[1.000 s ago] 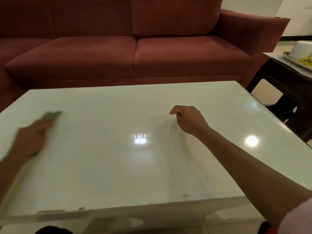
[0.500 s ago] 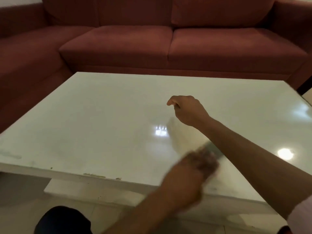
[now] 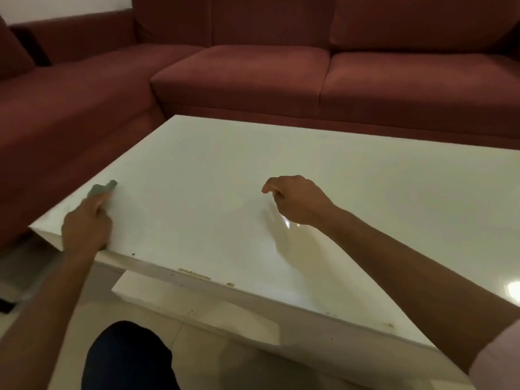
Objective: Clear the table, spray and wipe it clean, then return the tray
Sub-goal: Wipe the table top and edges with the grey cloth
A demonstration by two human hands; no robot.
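A glossy white coffee table (image 3: pixel 337 192) fills the middle of the view. My left hand (image 3: pixel 85 226) lies flat near the table's near-left corner and presses a grey cloth (image 3: pixel 102 188) onto the top; only the cloth's far end shows past my fingers. My right hand (image 3: pixel 295 199) rests on the middle of the table as a loose fist with nothing in it. No tray or spray bottle is in view.
A dark red corner sofa (image 3: pixel 253 68) wraps around the table's far and left sides, close to its edges. Small brown chips (image 3: pixel 194 274) mark the table's near edge. My dark trouser knee (image 3: pixel 126 356) is below the table, over a pale tiled floor (image 3: pixel 213 358).
My left hand swept the cloth from the table's near middle to its near-left corner. The view swung left and down. My right hand stayed in place.
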